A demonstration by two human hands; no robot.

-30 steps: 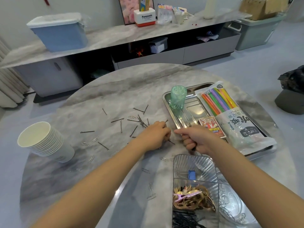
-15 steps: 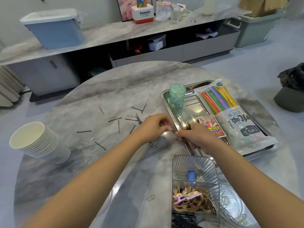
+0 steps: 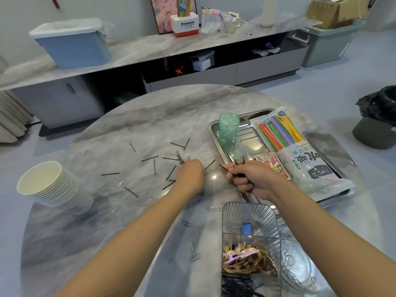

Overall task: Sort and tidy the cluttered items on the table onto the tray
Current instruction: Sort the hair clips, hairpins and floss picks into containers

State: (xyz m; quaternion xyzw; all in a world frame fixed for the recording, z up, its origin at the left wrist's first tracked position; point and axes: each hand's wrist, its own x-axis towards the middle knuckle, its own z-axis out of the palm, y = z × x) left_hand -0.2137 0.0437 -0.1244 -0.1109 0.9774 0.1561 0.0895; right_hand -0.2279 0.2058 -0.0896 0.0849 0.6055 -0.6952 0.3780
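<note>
Black hairpins (image 3: 171, 172) and silver paper clips (image 3: 194, 251) lie scattered over the round marble table. My right hand (image 3: 251, 179) grips a bunch of hairpins (image 3: 239, 162) at the near left edge of the steel tray (image 3: 214, 133). My left hand (image 3: 190, 175) is curled over the hairpins left of it, fingertips down on the table; what it pinches is hidden. On the tray stand a green ribbed cup (image 3: 228, 127), a bag of coloured straws (image 3: 293, 151) and a small red card pack (image 3: 272, 165).
A clear divided box (image 3: 249, 215) near me holds a blue clip, gold clips and black hairpins. A glass bowl (image 3: 300, 269) with paper clips sits to its right. A stack of paper cups (image 3: 53, 187) lies at the left. A sideboard stands behind the table.
My left hand has moved left, away from my right hand, onto the scattered hairpins. My right hand now shows a bunch of hairpins sticking up from its grip.
</note>
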